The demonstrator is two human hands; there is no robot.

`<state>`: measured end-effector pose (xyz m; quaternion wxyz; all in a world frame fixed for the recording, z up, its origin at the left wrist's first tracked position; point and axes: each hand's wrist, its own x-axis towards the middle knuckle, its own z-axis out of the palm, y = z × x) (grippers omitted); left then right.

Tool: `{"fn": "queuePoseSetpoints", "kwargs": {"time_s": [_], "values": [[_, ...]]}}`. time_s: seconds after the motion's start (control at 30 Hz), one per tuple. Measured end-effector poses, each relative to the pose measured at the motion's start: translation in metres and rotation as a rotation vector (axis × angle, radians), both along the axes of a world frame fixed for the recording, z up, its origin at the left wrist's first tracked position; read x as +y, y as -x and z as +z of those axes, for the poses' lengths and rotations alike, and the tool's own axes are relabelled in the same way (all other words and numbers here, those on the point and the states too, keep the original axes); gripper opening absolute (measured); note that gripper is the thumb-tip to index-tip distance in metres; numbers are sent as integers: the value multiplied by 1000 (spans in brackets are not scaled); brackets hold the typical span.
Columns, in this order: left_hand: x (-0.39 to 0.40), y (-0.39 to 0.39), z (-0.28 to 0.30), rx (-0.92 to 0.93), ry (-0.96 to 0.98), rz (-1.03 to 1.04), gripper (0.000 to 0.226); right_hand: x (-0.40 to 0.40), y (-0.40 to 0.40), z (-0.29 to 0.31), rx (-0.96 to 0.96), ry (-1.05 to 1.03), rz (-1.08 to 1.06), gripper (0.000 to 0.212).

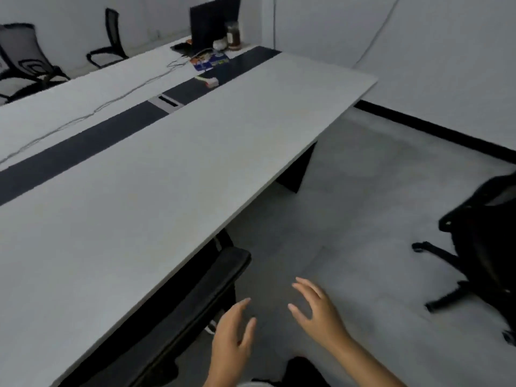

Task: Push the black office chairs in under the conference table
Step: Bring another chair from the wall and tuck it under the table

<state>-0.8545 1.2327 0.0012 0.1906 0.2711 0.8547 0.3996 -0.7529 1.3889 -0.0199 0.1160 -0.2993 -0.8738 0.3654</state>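
A long white conference table [173, 174] with a dark centre strip runs from the lower left to the upper right. Under its near edge sits a black office chair [212, 283], its backrest close against the table edge. Another black office chair [480, 247] stands free on the floor at the right, partly cut off by the frame. My left hand [231, 342] and my right hand [318, 308] hover open above the floor just right of the tucked chair, touching nothing.
Two more black chairs [25, 60] [110, 37] stand beyond the table's far side at the upper left. A dark monitor [213, 22], a jar, papers and a cable lie at the table's far end. A white wall with black skirting [435, 127] bounds the right.
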Motion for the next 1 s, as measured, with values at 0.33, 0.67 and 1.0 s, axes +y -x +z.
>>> {"fn": "queuePoseSetpoints", "kwargs": {"time_s": [0.33,0.67,1.0], "values": [[145,-76,-67,-423,133,-537,37,1,-222,-25,-76,447,-998,41],[288,-178,-52,-405,126,-654,42,99,-313,-33,21,487,-1282,40],[449,-184,-32,-318,-11,-701,25,286,-314,-3,134,367,-1070,40]]}}
